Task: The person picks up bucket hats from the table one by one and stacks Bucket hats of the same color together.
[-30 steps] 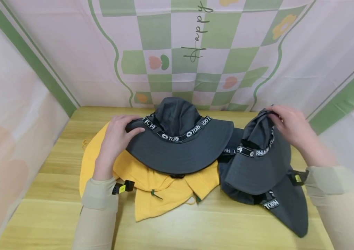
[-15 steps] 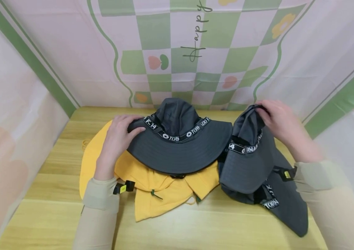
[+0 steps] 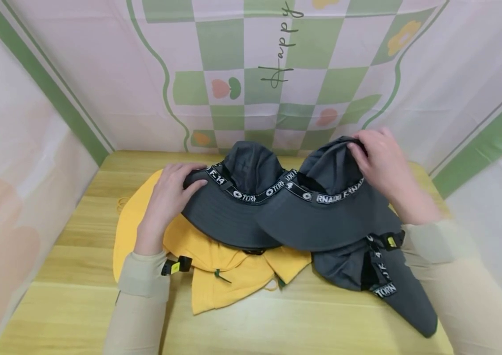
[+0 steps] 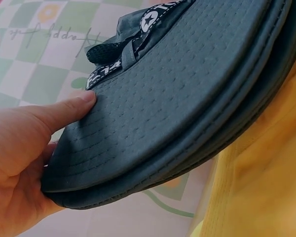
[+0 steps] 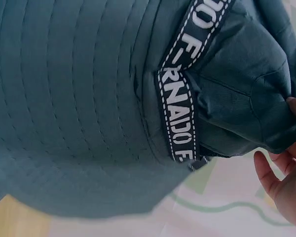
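Note:
At the left, my left hand (image 3: 168,199) pinches the brim of a dark grey bucket hat (image 3: 233,217), thumb on top and fingers beneath. More than one brim edge (image 4: 123,195) shows layered in the left wrist view. My right hand (image 3: 381,165) grips the crown of another grey bucket hat (image 3: 321,222), whose brim overlaps the first hat's right side. Lettered black tape (image 5: 180,116) runs round its crown. A third grey hat (image 3: 341,266) lies under it on the right. Beneath the left hat are yellow hats or cloth (image 3: 233,291), mostly covered.
Everything lies on a light wood table (image 3: 78,305). Behind it hangs a printed curtain (image 3: 259,64) with green checks, and similar cloth stands at both sides. A dark grey brim (image 3: 415,296) points toward the table's front right.
My right hand has moved left, bringing its grey hat from the right until the brim overlaps the other hat. The left hand keeps its pinch, almost still.

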Action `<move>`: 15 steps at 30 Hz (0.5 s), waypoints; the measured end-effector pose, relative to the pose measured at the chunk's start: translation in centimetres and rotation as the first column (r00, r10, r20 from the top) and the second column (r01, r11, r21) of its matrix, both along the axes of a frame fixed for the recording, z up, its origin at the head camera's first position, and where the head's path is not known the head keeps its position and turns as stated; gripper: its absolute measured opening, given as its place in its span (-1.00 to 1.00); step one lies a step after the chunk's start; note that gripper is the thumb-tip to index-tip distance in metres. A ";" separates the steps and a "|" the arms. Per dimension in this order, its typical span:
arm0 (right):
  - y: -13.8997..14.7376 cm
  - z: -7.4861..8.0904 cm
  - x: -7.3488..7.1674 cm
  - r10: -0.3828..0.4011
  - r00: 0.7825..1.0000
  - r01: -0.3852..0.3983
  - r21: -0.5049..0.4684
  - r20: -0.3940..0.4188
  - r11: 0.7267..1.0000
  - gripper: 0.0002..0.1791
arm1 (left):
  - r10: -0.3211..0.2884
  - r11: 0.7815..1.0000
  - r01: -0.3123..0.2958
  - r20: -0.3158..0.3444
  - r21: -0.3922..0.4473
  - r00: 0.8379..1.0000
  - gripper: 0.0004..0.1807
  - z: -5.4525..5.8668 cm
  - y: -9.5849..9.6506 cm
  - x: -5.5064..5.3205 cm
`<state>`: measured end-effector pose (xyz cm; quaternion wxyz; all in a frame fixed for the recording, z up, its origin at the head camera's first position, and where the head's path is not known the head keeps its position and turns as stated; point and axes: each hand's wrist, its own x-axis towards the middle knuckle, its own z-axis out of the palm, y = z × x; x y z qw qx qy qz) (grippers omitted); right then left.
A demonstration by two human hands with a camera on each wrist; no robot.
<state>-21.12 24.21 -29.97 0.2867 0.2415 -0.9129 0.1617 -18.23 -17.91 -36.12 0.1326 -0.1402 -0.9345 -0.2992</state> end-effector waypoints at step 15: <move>-5.0 -0.9 -0.8 0.001 0.995 0.006 -0.070 0.103 0.998 -0.79 | -0.036 0.999 0.036 -0.009 0.016 0.999 -0.58 -0.2 -0.1 0.0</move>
